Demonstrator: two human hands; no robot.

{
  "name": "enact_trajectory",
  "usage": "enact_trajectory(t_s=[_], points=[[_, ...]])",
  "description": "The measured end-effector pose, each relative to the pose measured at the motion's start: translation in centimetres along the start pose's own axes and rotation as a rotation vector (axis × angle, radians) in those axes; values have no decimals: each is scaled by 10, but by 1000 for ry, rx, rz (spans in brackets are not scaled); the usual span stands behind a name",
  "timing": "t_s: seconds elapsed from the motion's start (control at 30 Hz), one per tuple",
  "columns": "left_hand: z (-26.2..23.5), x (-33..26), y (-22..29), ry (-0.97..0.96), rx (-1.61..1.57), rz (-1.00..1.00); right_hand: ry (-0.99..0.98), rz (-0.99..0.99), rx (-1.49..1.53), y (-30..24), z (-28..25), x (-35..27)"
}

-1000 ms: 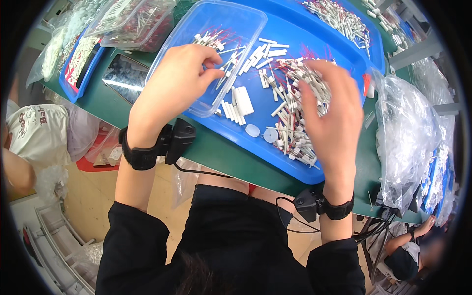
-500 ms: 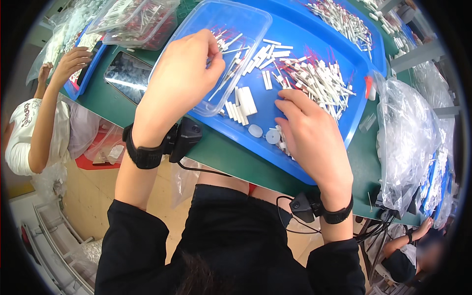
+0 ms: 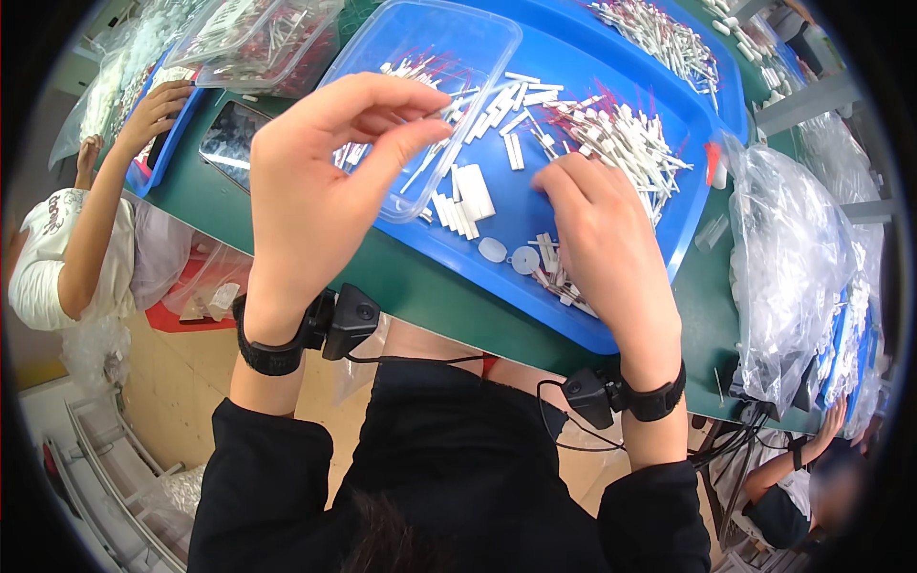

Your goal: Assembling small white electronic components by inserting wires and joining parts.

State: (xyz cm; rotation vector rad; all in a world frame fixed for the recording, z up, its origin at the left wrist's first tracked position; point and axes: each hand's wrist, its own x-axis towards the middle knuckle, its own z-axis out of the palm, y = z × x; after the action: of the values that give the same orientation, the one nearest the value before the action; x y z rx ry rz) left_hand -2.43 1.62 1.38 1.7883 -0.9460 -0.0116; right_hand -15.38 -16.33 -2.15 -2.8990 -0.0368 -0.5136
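My left hand [image 3: 330, 186] is over the near left part of a clear plastic box [image 3: 492, 29]. Its thumb and forefinger come close together around something thin and pale, too blurred to name. Inside the box lie white tubes with red wires [image 3: 411, 69]. My right hand [image 3: 611, 234] is low over the blue tray [image 3: 659, 86], fingers bent and drawn together beside a pile of white, red-wired parts [image 3: 630, 143]. Whatever its fingertips may hold is hidden. Loose white tubes [image 3: 514, 151], a white block [image 3: 474, 191] and two round translucent discs [image 3: 524, 260] lie between the hands.
Behind, another blue tray [image 3: 734, 95] holds similar parts. A phone [image 3: 229, 138] and a filled clear container [image 3: 258, 48] are at the left, near a co-worker's hand [image 3: 158, 115]. Plastic bags [image 3: 793, 267] stand at the right on the green table [image 3: 420, 286]. Another person sits lower right.
My left hand has drawn back from inside the clear box toward me and left, its fingers less curled. My right hand has shifted slightly, uncovering more small parts near the tray's front edge.
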Motion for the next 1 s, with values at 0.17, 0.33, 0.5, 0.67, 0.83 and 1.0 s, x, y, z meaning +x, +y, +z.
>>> enact_trajectory(t_s=[0.17, 0.33, 0.5, 0.67, 0.83, 1.0], points=[[7, -8, 5, -30, 1, 33, 208, -10, 381, 4, 7, 9], [11, -12, 6, -67, -34, 109, 367, 103, 1167, 5, -11, 10], [18, -11, 11, -40, 40, 198, 376, 89, 1233, 3, -18, 6], [17, -9, 10, 9, 114, 303, 404, 63, 1112, 6, -22, 4], [13, -8, 11, 14, 200, 375, 424, -5, 930, 4, -24, 4], [17, -11, 6, 3, 258, 466, 344, -67, 689, 1, -26, 1]])
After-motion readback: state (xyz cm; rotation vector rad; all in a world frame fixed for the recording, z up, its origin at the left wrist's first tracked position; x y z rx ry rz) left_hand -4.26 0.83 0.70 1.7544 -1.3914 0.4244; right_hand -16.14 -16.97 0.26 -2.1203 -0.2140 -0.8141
